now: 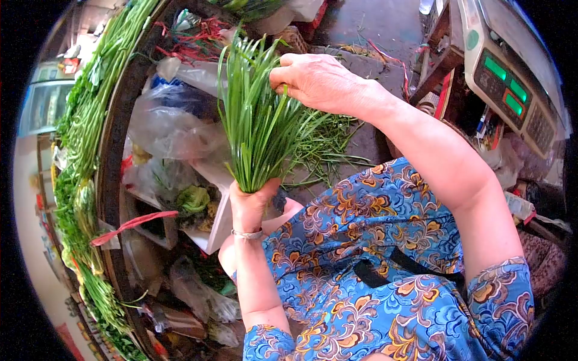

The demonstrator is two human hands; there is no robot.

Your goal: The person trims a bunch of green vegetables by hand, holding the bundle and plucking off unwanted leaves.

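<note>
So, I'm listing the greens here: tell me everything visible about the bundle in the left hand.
The bundle is many thin, flat, glossy, fresh-looking green blades. The left hand grips it near one end; from there the blades fan out toward the picture's top. The right hand is at its upper right edge, apparently touching blades. The gripped end is mostly hidden.

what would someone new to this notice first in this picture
The eye would likely go first to the bunch of long green blades at upper centre, its base gripped in the left hand, with the right hand at its upper right side. Next come the blue patterned garment across the lower centre and the scale with glowing green displays at upper right.
</note>
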